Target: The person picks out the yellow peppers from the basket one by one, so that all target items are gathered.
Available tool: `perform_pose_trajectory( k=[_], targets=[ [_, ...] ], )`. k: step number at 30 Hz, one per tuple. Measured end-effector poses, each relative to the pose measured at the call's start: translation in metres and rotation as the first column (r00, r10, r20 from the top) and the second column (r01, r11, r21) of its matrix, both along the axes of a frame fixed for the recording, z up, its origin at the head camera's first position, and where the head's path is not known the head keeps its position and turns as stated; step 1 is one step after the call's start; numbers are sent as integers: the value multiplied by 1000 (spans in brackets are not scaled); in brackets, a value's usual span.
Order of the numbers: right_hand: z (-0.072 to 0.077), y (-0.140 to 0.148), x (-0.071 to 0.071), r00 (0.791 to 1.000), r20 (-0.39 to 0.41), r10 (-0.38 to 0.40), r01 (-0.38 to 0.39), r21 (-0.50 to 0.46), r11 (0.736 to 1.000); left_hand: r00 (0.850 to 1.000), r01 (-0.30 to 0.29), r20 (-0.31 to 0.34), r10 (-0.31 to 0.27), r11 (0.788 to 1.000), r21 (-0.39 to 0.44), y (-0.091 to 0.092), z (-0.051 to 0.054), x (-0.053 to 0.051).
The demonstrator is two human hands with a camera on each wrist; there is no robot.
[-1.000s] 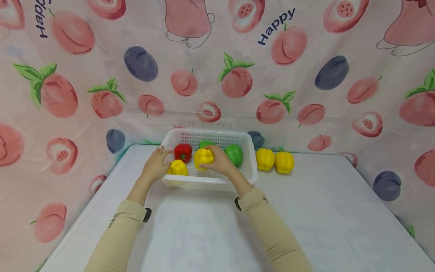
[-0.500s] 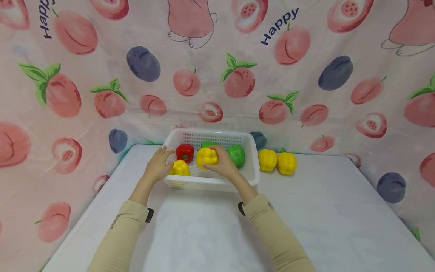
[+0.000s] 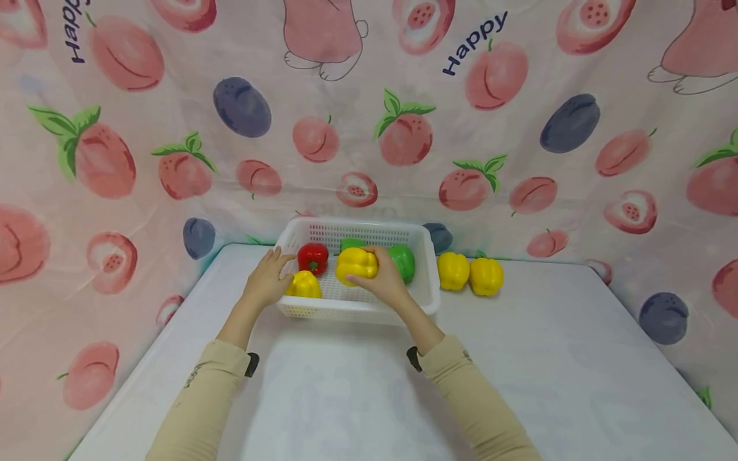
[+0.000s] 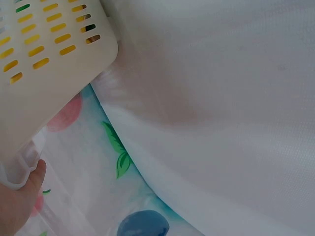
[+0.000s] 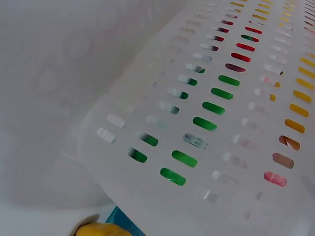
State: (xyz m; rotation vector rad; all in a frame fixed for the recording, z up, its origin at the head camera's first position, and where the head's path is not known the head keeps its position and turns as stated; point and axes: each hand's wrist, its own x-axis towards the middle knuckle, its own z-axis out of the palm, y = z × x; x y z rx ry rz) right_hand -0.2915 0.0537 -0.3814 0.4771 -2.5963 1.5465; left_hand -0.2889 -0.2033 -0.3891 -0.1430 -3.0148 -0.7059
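Inside a white perforated plastic basket [image 3: 346, 307], my right hand [image 3: 389, 282] grips a yellow bell pepper [image 3: 357, 266], thumb on its near side. At the basket's left end my left hand [image 3: 266, 278] holds the rim; in the left wrist view part of this hand [image 4: 22, 199] shows at the rim. Near its thumb lies another yellow bell pepper [image 3: 304, 285], with a red bell pepper [image 3: 313, 258] behind. A green bell pepper [image 3: 402, 262] sits to the right, partly hidden by the right hand. Another green piece [image 3: 352, 244] shows at the back, mostly hidden.
Two yellow bell peppers [image 3: 453, 271] stand on the table just right of the basket. The white-covered table [image 3: 346, 397] reaches back to a fruit-print cloth [image 3: 346, 147] behind the basket. Through the basket's slots [image 5: 211, 108] the right wrist view shows green, red and yellow.
My right hand has shifted slightly right with the yellow bell pepper, which has turned a little and now looks wider. The left hand keeps its place on the rim.
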Motion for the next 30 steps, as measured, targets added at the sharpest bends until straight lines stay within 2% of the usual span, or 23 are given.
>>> perform_pose_trajectory(
  k=[6, 14, 21, 30],
  targets=[
    [2, 5, 4, 1000, -8, 11, -11, -44, 999, 1000, 2, -5, -2, 1000, -3, 0, 0, 0],
    [6, 12, 14, 999, -24, 23, -24, -17, 1000, 1000, 4, -1, -4, 1000, 1, 0, 1, 0],
    [6, 16, 28, 1000, 2, -5, 5, -82, 997, 1000, 13, 10, -13, 1000, -15, -3, 1, 3],
    [1, 27, 41, 995, -38, -93, 87, -137, 987, 1000, 23, -2, -23, 1000, -16, -1, 0, 3]
  ],
)
